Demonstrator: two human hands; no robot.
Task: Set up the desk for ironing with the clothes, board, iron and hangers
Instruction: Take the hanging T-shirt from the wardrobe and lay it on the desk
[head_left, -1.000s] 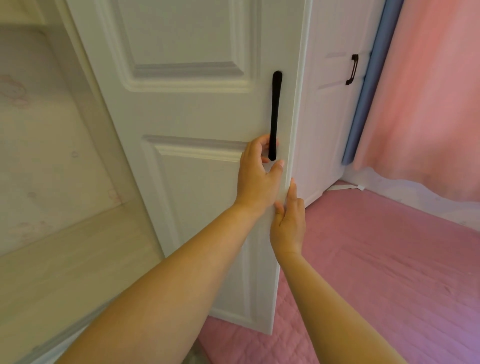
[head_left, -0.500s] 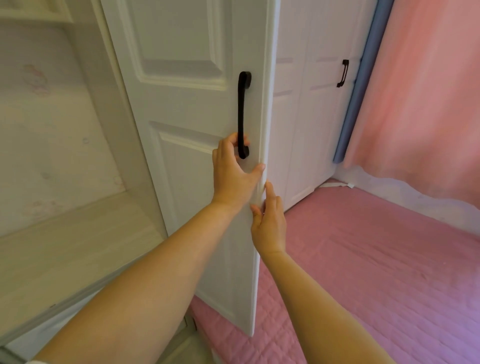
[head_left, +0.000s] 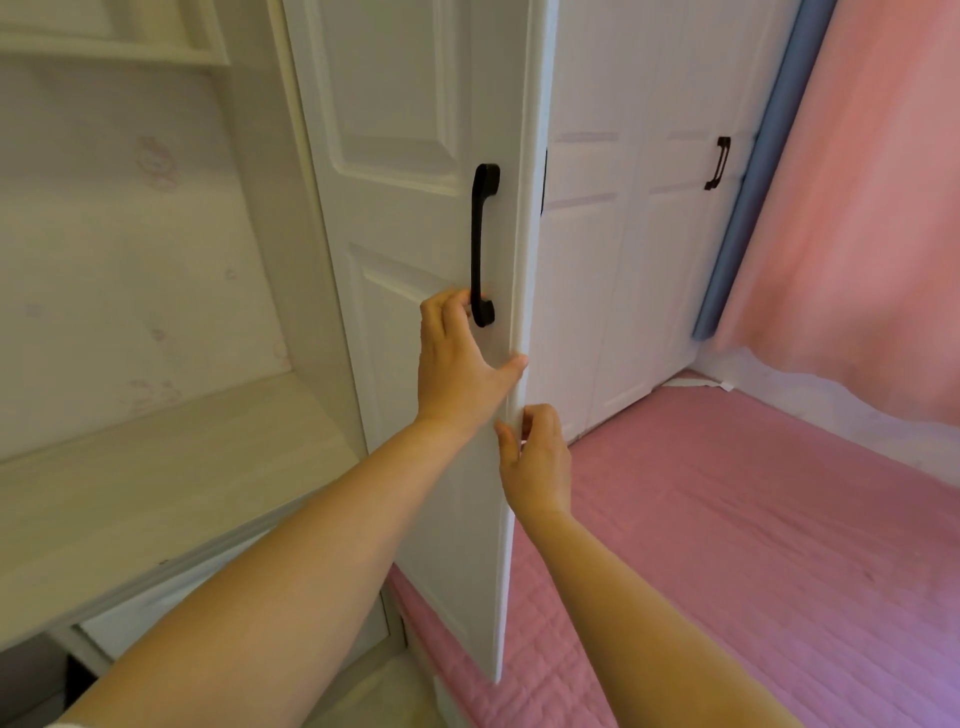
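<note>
Pink floor mat (head_left: 753, 519); wardrobe door (head_left: 405, 104) ajar, both hands on it.

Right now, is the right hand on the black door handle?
No, the right hand pinches the door's edge; the left hand is at the handle.

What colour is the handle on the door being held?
Black, against the white door. The handle shows clearly in the head view.
</note>
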